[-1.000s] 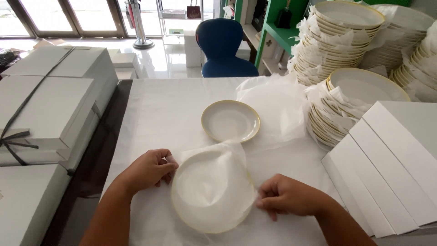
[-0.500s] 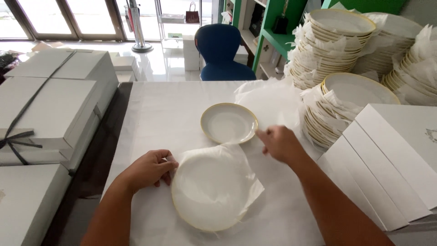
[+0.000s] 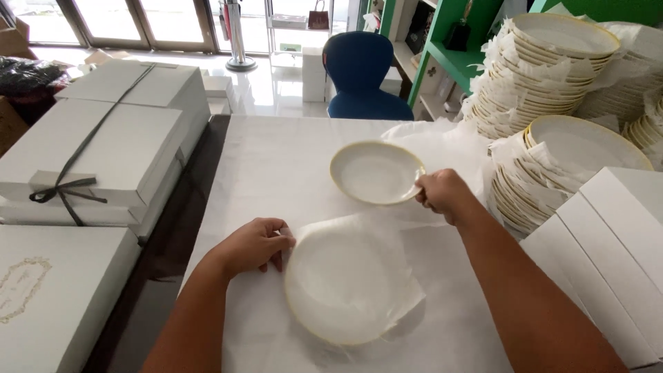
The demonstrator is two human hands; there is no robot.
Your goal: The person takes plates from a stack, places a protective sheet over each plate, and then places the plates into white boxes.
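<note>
Pinching the right-hand rim of a small round white plate with a gold edge (image 3: 376, 173), the fingers (image 3: 423, 193) of the right hand (image 3: 442, 195) are curled shut on it, thumb on top as far as can be seen. The plate sits just above the middle of the frame, and whether it is lifted or resting on the desk cannot be told for sure. Holding it by the edge keeps the fingers off the plate's face.

Lower and to the left, the left hand (image 3: 254, 245) lies with its fingers (image 3: 282, 238) loosely bent, pressed on the left edge of a sheet of thin translucent white tissue paper (image 3: 359, 276). They grip nothing firmly; they seem to pin the sheet so that it stays put over a larger round white plate with a gold rim (image 3: 345, 283), which lies just right of those fingertips, at lower centre.

Both plates rest over a desk covered in white paper (image 3: 269, 159). More loose tissue is heaped beyond the small plate. At the right edge stand tall stacks of gold-rimmed plates interleaved with tissue (image 3: 545, 76), and below them flat white cardboard boxes (image 3: 608, 255). At the left are white gift boxes, one tied with a dark ribbon (image 3: 103, 138). A blue chair (image 3: 364, 72) stands at upper centre.
</note>
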